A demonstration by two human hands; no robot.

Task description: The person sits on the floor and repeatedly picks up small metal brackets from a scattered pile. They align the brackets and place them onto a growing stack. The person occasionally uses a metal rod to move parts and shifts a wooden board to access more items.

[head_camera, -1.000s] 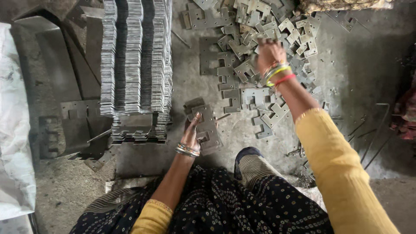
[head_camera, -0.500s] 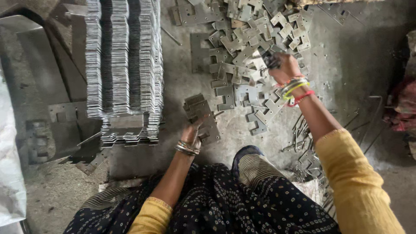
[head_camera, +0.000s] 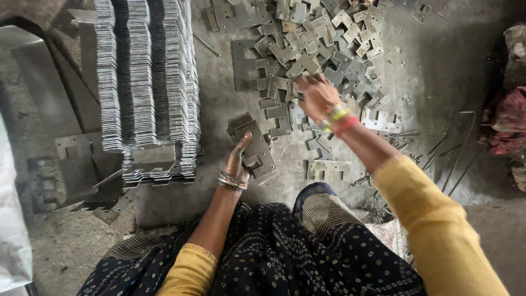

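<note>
Grey, dusty concrete floor (head_camera: 438, 71) fills the head view, strewn with stamped metal parts. At upper left stand tall rows of stacked plates (head_camera: 145, 82), packed on edge and side by side, with larger flat sheets (head_camera: 38, 93) lying beside them. A loose heap of notched plates (head_camera: 318, 44) spreads across the top centre, and thin metal rods (head_camera: 449, 153) lie to the right.

The left hand (head_camera: 238, 159) grips a small bundle of plates (head_camera: 253, 147) held together just above the floor, near the foot of the stacked rows. The right hand (head_camera: 316, 96), bangles at its wrist, reaches into the lower edge of the heap with fingers curled onto a plate; whether it has lifted one I cannot tell. A dark patterned skirt (head_camera: 263, 257) covers the lap below.
</note>
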